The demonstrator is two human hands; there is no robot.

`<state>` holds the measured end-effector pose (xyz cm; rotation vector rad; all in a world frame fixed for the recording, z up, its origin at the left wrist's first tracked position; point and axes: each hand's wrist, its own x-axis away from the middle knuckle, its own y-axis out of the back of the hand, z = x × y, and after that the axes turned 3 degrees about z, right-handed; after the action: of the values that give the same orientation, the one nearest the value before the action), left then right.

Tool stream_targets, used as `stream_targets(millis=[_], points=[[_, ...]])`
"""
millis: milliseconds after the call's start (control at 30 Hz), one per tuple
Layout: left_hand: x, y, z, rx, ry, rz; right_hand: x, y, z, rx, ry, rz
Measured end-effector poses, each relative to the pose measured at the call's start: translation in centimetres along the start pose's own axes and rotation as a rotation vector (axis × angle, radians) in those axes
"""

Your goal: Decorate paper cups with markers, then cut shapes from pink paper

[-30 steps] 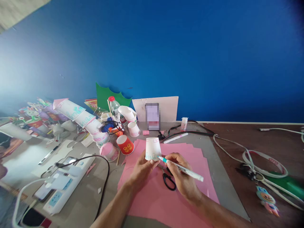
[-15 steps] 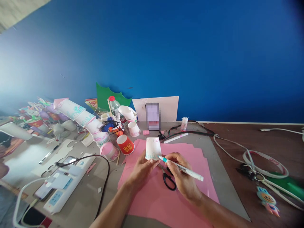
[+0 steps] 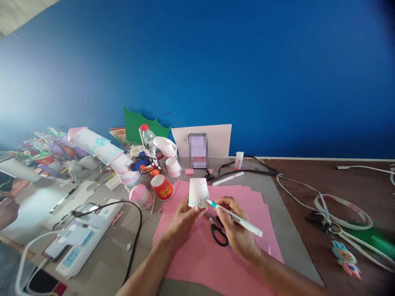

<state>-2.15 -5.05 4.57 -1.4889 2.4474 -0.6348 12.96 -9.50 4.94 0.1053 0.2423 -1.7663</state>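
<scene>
While its narrow base faces up, the white paper cup [image 3: 198, 191] is held above the pink paper sheets [image 3: 247, 213], turquoise marks near its rim, small pink marks near the base. Left hand [image 3: 185, 220] has it from below: thumb on the near side near the rim, the other fingers mostly hidden behind it. Right hand [image 3: 237, 226] pinches the turquoise-tipped white marker [image 3: 243, 222] between thumb and fingers, tip at the cup's right side, close to the marks; can't tell if it touches. Marker slants, back end down to the right.

Black-handled scissors [image 3: 219, 235] lie on the pink sheets between the hands, blades partly hidden.

Beyond the sheets: white-and-pink marker [image 3: 228, 178] lying flat, small pink cap [image 3: 189, 171], phone [image 3: 198, 150] upright against a pale board [image 3: 220, 139], screen blurred. Clear tube with pink contents [image 3: 238, 160] stands right of them.

Left of the sheets: red cup [image 3: 162, 188] tipped on its side, pink cone-topped cup [image 3: 142, 196] next to it, leaning column of joined cups [image 3: 108, 153] behind. Power strip [image 3: 77, 250] sits nearer, with a black cable [image 3: 140, 230] curving beside it. Another person's hand [image 3: 8, 211] shows at the far left edge.

Right: keychain figure [image 3: 345, 259] and pale cords [image 3: 296, 191] on the brown surface [image 3: 296, 230].
</scene>
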Motion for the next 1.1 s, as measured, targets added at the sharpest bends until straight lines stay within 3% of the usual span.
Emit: stream_targets(millis=[1100], points=[[-0.10, 0.18, 0.07, 0.005, 0.005, 0.010, 0.20, -0.02, 0.00, -0.009, -0.002, 0.029]])
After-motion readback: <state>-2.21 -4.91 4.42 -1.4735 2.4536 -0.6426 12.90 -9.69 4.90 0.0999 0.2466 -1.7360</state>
